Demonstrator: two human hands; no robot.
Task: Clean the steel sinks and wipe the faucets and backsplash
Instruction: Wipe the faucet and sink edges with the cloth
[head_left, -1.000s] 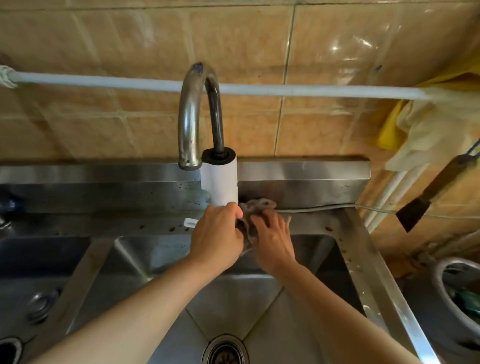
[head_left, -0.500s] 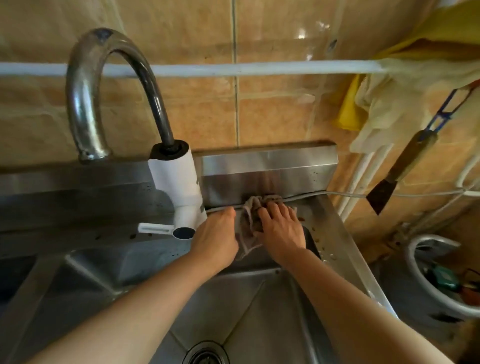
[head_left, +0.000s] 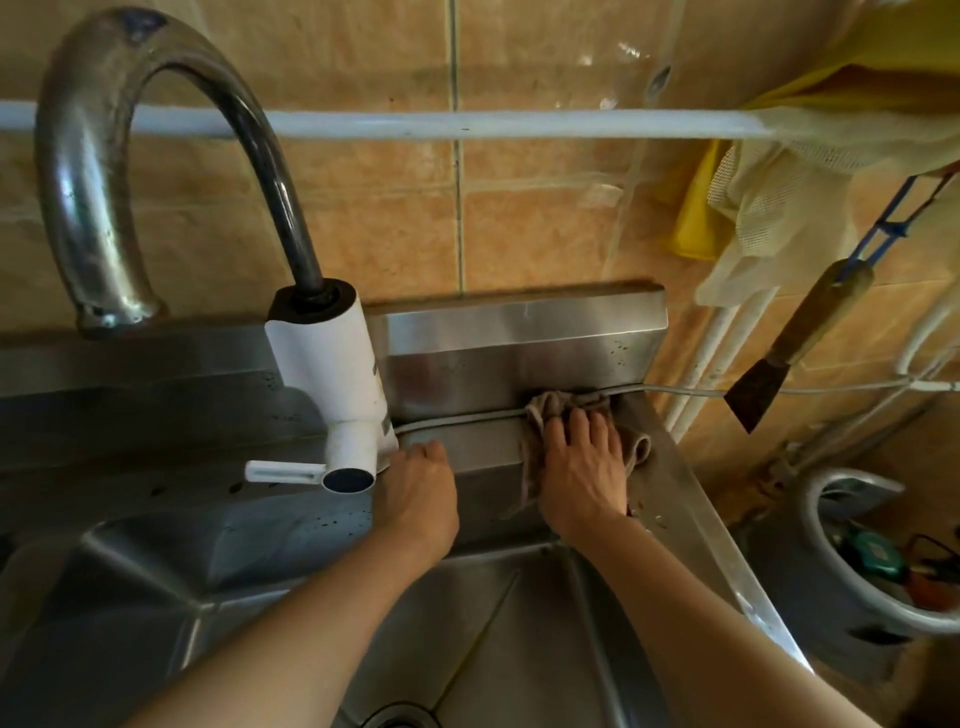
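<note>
A curved steel faucet (head_left: 93, 171) rises from a white heater body (head_left: 332, 358) at the back of the steel sink (head_left: 483, 623). My right hand (head_left: 582, 467) presses a grey-brown rag (head_left: 566, 405) flat on the sink's back ledge, at the foot of the steel backsplash (head_left: 519, 338) near the right corner. My left hand (head_left: 421, 493) rests on the ledge beside the white faucet base, fingers curled down by the grey cable (head_left: 457, 421). Whether it holds the cable I cannot tell.
A white pipe (head_left: 415, 124) runs across the tan tiled wall. Yellow and cream gloves (head_left: 769, 208) hang at the right, with a scraper (head_left: 795, 343) on a blue cord. A bucket (head_left: 841, 571) with tools stands right of the sink. The drain (head_left: 395, 719) shows at the bottom.
My right hand has slid the rag rightward along the back ledge toward the corner. My left hand stayed by the faucet base. The view shifted right and closer.
</note>
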